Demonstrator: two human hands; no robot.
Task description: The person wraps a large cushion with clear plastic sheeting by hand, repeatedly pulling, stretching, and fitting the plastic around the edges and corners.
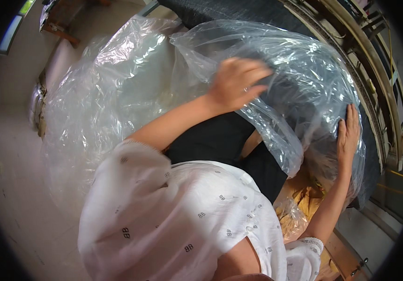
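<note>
A large, crinkled clear plastic sheet [276,42] lies over a dark surface [220,10] in front of me. Its loose part [103,98] spreads away to the left and down toward the floor. My left hand [240,83] hovers over or just touches the sheet near the middle, smeared by motion. Thumb and fingers stand apart there, and nothing shows between them. At the right, my right hand [348,133] rests flat on the plastic near its edge, fingers stretched out. A fold of the sheet [281,145] hangs down over my lap.
Long curved-looking rails [375,56] run along the far right side of the dark surface. Crumpled yellowish material [307,201] lies below my right forearm. A wooden piece of furniture [61,33] stands at the far left, beyond the pale floor [11,145].
</note>
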